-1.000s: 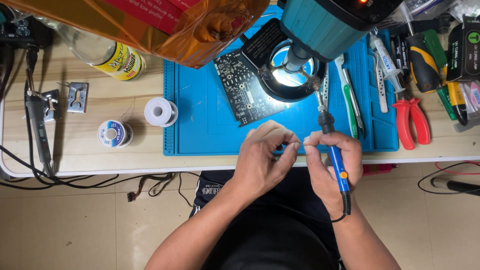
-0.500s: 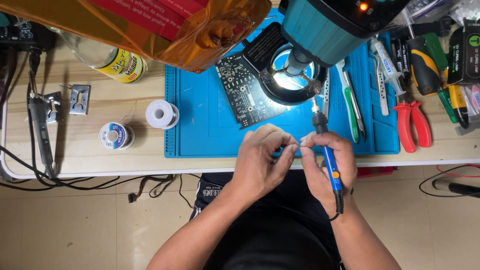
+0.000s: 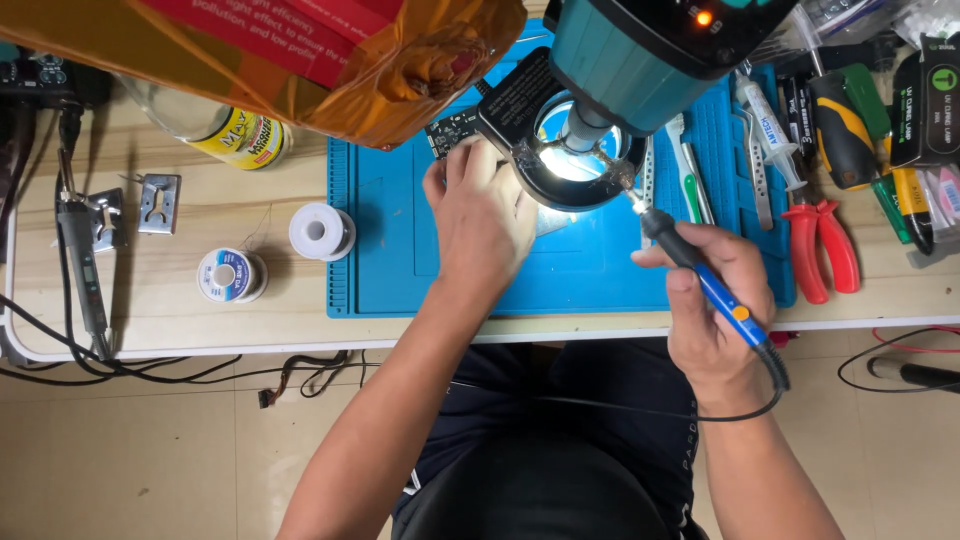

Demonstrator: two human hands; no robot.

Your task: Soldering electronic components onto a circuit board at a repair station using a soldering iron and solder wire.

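My left hand [image 3: 482, 218] lies flat on a dark circuit board [image 3: 450, 130] on the blue work mat [image 3: 380, 240], under the teal microscope head [image 3: 640, 50] and its lit ring light [image 3: 570, 160]. Most of the board is hidden by the hand and the ring light. My right hand [image 3: 715, 315] grips a blue-handled soldering iron [image 3: 700, 270], tip pointing up-left toward the ring light's right edge. The iron's black cable loops back toward my lap.
Two solder spools [image 3: 322, 232] [image 3: 231, 275] sit on the wooden table left of the mat. A second soldering iron [image 3: 80, 260] and metal stand [image 3: 158, 203] lie far left. Red pliers [image 3: 820, 240], tweezers, a syringe and screwdrivers [image 3: 845, 130] crowd the right. An orange bag [image 3: 330, 50] overhangs the top.
My left hand has left the iron's tip near the table edge and reached forward onto the board. My right hand has swung the iron up toward the ring light.
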